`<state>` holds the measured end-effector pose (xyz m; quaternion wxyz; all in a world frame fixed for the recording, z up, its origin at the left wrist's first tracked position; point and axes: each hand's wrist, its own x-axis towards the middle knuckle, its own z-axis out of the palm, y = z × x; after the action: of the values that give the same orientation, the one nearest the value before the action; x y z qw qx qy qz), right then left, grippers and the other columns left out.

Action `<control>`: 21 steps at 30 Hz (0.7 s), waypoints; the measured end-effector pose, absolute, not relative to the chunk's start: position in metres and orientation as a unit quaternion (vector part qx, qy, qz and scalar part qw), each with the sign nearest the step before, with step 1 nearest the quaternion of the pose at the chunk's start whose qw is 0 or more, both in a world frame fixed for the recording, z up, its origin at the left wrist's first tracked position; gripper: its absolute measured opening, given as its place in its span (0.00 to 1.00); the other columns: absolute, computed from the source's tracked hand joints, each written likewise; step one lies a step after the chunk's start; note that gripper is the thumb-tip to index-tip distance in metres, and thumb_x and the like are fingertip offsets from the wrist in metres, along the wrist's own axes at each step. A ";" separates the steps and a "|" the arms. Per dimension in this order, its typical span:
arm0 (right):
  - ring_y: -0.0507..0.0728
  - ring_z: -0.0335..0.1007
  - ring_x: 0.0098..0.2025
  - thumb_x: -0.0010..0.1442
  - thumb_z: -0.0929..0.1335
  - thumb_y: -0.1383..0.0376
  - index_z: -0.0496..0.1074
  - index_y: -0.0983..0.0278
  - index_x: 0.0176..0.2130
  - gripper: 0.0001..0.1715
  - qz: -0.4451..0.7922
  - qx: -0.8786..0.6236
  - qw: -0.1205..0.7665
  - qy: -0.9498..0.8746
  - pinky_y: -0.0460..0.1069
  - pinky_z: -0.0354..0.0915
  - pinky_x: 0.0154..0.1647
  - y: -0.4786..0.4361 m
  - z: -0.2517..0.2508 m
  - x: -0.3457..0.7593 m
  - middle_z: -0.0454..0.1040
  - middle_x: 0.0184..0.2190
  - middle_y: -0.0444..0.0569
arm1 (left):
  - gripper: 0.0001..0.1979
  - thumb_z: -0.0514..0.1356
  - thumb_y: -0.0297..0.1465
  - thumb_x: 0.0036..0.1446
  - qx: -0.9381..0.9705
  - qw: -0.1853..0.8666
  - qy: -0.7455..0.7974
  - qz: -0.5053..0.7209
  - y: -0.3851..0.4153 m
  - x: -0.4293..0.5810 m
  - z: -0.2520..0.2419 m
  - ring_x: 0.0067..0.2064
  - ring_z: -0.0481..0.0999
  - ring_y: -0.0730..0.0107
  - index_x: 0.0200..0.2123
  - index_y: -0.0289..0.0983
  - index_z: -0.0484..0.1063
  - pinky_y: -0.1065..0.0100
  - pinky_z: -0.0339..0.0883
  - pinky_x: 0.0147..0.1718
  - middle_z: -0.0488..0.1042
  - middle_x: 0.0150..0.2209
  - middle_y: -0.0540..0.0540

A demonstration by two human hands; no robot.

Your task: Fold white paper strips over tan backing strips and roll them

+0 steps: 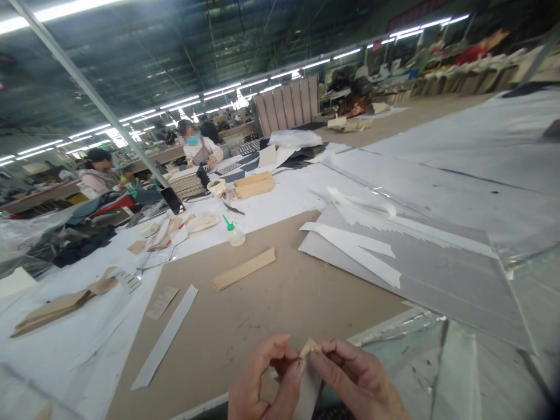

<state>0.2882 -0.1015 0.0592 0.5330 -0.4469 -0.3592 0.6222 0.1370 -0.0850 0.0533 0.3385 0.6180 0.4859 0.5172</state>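
At the bottom centre, my left hand [273, 379] and my right hand [350, 373] are close together. Both pinch a tan strip [310, 346] near its upper end, thumbs and fingers pressed on it. A pale grey length [307, 394] runs down between my hands and out of view at the bottom edge. The brown board [262, 303] lies just beyond them. On it rest a tan strip [245, 269], a white strip [166, 335] and a small marked card [162, 303].
A bottle with a green nozzle [235, 233] stands past the board. White strips [354, 248] lie on a grey sheet [459, 280] at right. Tan pieces [65, 303] lie at left. Behind the table, a masked person [201, 149] and another person [98, 172] sit.
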 end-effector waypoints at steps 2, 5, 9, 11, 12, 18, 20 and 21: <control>0.59 0.74 0.41 0.63 0.69 0.49 0.79 0.60 0.39 0.18 0.582 -0.467 0.502 -0.436 0.49 0.66 0.45 -0.099 0.058 0.296 0.79 0.36 0.47 | 0.12 0.66 0.33 0.57 0.622 0.375 0.483 0.490 -0.082 0.133 0.057 0.33 0.78 0.73 0.45 0.41 0.75 0.75 0.71 0.37 0.80 0.33 0.51; 0.57 0.72 0.39 0.64 0.68 0.51 0.77 0.59 0.37 0.16 0.512 -0.491 0.470 -0.525 0.48 0.65 0.43 -0.096 0.059 0.306 0.76 0.34 0.45 | 0.10 0.66 0.31 0.55 0.631 0.425 0.480 0.437 -0.078 0.130 0.066 0.32 0.77 0.75 0.42 0.40 0.76 0.75 0.70 0.35 0.80 0.31 0.51; 0.55 0.69 0.35 0.66 0.66 0.53 0.76 0.61 0.32 0.18 0.498 -0.501 0.452 -0.544 0.47 0.63 0.39 -0.095 0.061 0.312 0.73 0.30 0.44 | 0.10 0.67 0.31 0.53 0.627 0.466 0.495 0.381 -0.072 0.128 0.075 0.32 0.77 0.73 0.41 0.40 0.76 0.73 0.69 0.35 0.79 0.30 0.51; 0.54 0.68 0.34 0.66 0.66 0.54 0.76 0.62 0.31 0.18 0.513 -0.499 0.454 -0.530 0.46 0.62 0.37 -0.096 0.060 0.311 0.72 0.28 0.44 | 0.11 0.67 0.32 0.53 0.620 0.479 0.502 0.365 -0.071 0.127 0.077 0.32 0.76 0.73 0.41 0.39 0.76 0.73 0.69 0.35 0.79 0.30 0.51; 0.54 0.67 0.33 0.65 0.66 0.54 0.76 0.62 0.31 0.18 0.524 -0.496 0.457 -0.520 0.46 0.61 0.36 -0.096 0.060 0.311 0.72 0.28 0.44 | 0.11 0.66 0.33 0.53 0.617 0.484 0.505 0.360 -0.070 0.127 0.078 0.32 0.76 0.72 0.40 0.39 0.76 0.73 0.69 0.35 0.79 0.31 0.51; 0.51 0.59 0.28 0.62 0.70 0.51 0.75 0.64 0.30 0.20 0.618 -0.476 0.478 -0.405 0.45 0.58 0.31 -0.098 0.058 0.304 0.66 0.24 0.42 | 0.09 0.64 0.36 0.56 0.632 0.475 0.506 0.345 -0.068 0.125 0.078 0.33 0.75 0.71 0.39 0.39 0.77 0.72 0.68 0.36 0.78 0.31 0.50; 0.50 0.58 0.28 0.61 0.70 0.50 0.75 0.64 0.30 0.21 0.631 -0.476 0.491 -0.366 0.44 0.58 0.31 -0.097 0.058 0.304 0.66 0.25 0.42 | 0.10 0.63 0.37 0.57 0.644 0.466 0.506 0.334 -0.065 0.124 0.075 0.35 0.75 0.70 0.39 0.39 0.77 0.71 0.67 0.37 0.78 0.31 0.49; 0.50 0.58 0.29 0.60 0.71 0.49 0.74 0.64 0.31 0.21 0.632 -0.478 0.497 -0.353 0.44 0.58 0.31 -0.095 0.057 0.304 0.67 0.25 0.42 | 0.10 0.63 0.37 0.56 0.646 0.466 0.509 0.326 -0.064 0.123 0.073 0.35 0.75 0.69 0.38 0.39 0.77 0.71 0.67 0.37 0.78 0.32 0.49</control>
<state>0.3037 -0.0955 0.0572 0.4975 -0.4778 -0.3533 0.6320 0.1229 -0.0638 0.0730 0.4658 0.6465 0.5088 0.3260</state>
